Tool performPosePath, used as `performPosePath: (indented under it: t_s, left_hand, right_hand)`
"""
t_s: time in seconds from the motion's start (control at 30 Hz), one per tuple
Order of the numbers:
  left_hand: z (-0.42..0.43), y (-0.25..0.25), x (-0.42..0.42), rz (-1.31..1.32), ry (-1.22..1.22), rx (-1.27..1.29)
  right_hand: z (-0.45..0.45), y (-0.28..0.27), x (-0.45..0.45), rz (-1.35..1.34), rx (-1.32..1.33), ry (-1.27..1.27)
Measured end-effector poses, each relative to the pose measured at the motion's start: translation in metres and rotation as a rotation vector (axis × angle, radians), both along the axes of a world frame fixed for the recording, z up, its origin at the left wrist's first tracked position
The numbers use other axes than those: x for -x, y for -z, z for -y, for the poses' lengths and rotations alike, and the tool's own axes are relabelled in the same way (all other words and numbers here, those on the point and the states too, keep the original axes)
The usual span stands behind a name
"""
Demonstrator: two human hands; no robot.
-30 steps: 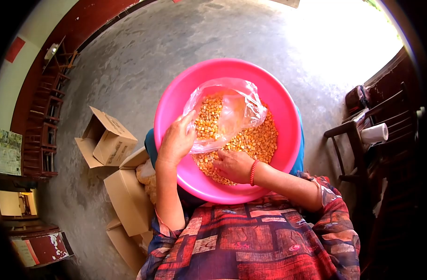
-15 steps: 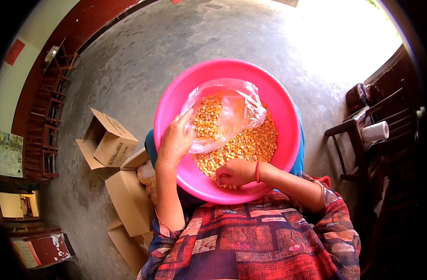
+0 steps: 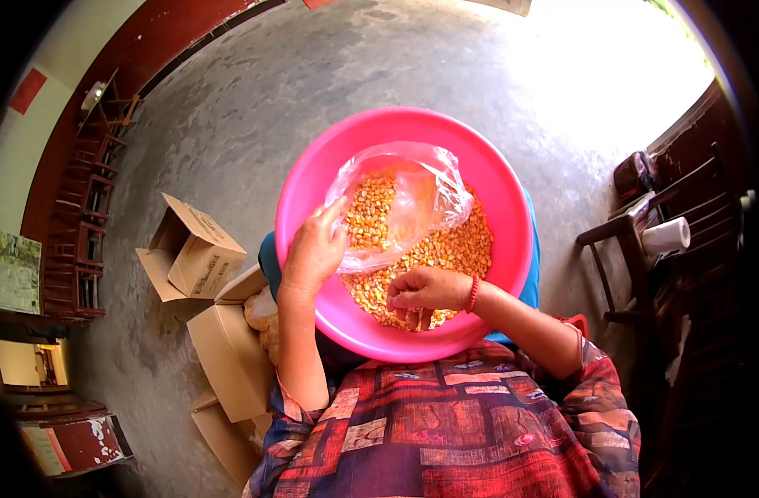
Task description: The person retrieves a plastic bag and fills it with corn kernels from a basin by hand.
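One pink basin [image 3: 509,241], one clear plastic bag [image 3: 414,207], two bare hands.
Basin: round, over the person's lap; holds loose corn kernels [image 3: 462,246], spread over its bottom, and the bag, which lies on them towards the far left, mouth open, part-filled with bagged kernels [image 3: 369,209]. Left hand [image 3: 315,247]: at the bag's left edge, fingers closed on the film. Right hand [image 3: 431,289]: above the loose kernels at the near side, fingers curled, thumb and forefinger close together; cannot tell whether a kernel is between them. Edges: both forearms cross the near rim; wall bare along the far and right sides. Surroundings: bare floor [image 3: 355,62] beyond the far rim; cardboard boxes [image 3: 230,361] near, at left; dark wooden chair [image 3: 609,230] with white roll [image 3: 666,236], apart, at right.
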State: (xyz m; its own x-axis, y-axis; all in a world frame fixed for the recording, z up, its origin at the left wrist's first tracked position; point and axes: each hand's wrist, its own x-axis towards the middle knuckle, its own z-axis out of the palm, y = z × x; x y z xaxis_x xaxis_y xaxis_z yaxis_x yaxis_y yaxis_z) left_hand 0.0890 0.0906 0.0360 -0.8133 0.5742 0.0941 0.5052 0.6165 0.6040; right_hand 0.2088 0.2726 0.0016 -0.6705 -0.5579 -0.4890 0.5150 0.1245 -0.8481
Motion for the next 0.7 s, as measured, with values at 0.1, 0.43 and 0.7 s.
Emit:
performPosePath:
  t_s: [0.1,0.43,0.7]
  left_hand:
    - [0.0,0.0,0.0,-0.001,0.003,0.0]
    - [0.0,0.0,0.001,0.019,-0.003,-0.024]
    - [-0.001,-0.001,0.0,0.022,-0.02,-0.045]
  right_hand:
    - [0.002,-0.003,0.0,0.042,0.167,0.049]
    - [0.017,-0.021,0.05,-0.178,0.526,0.689]
    - [0.033,-0.008,0.06,-0.591,0.0,0.444]
